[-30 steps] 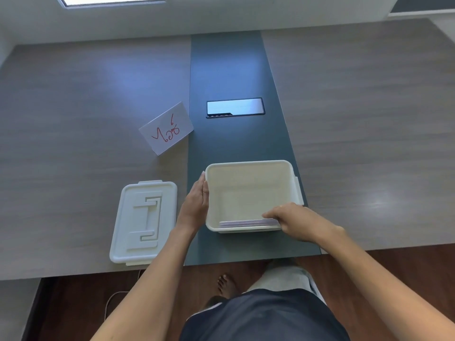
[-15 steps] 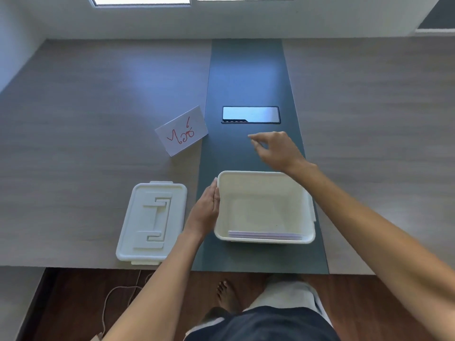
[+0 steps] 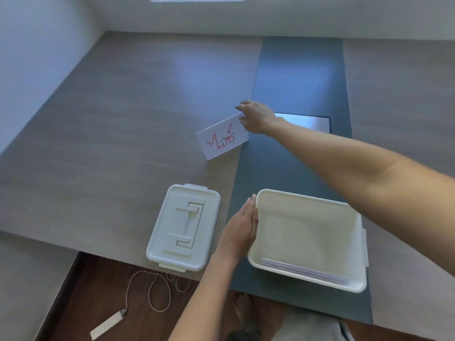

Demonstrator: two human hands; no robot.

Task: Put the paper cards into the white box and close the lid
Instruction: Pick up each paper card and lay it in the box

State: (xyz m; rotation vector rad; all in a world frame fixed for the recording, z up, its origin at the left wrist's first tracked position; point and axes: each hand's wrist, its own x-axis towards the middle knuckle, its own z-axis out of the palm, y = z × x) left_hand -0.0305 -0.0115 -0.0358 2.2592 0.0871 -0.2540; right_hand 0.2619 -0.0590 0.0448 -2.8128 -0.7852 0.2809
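The white box point(image 3: 304, 198) stands open on the dark centre strip near the table's front edge. A stack of paper cards point(image 3: 306, 269) leans along its near wall inside. My left hand point(image 3: 240, 230) lies flat against the box's left wall, holding nothing. The white lid point(image 3: 183, 227) lies flat on the table to the left of that hand. Farther back, a paper card with red writing point(image 3: 221, 140) sits on the table. My right hand point(image 3: 256, 116) reaches across the box and pinches the card's far right corner between thumb and fingers.
A shiny metal cable hatch point(image 3: 306, 123) is set into the dark strip point(image 3: 295, 77) just behind my right hand. On the floor below the table's front edge lie a looped cord point(image 3: 150, 289) and a small white adapter point(image 3: 105, 324). A wall borders the table's left side.
My right hand left the cards in the box, swung away over the far rim and reached left to the written card's corner. My left hand stayed on the box. The view shifted left.
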